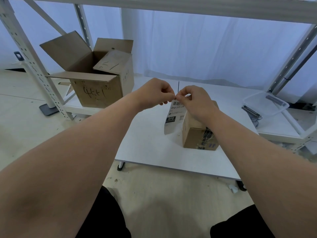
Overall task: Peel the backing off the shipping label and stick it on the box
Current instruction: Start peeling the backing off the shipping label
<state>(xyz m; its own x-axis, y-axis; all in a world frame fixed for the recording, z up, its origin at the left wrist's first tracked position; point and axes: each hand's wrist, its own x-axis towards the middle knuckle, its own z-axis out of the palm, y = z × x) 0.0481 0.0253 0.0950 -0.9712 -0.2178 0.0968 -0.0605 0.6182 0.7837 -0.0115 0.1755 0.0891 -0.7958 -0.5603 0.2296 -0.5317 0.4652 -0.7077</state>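
A white shipping label (173, 117) with a barcode and a black "010" patch hangs down in the air above the low white table (151, 148). My left hand (154, 93) and my right hand (193, 98) both pinch its top corner, fingertips meeting there. A small brown cardboard box (197, 136), taped along its front face, stands on the table just right of the label and under my right wrist. Whether the backing has separated from the label I cannot tell.
A large open cardboard box (96, 78) with black scribbles sits on a low shelf at the left. A clear plastic tub (265, 103) rests on the shelf at the right. White metal rack posts (25, 54) frame both sides.
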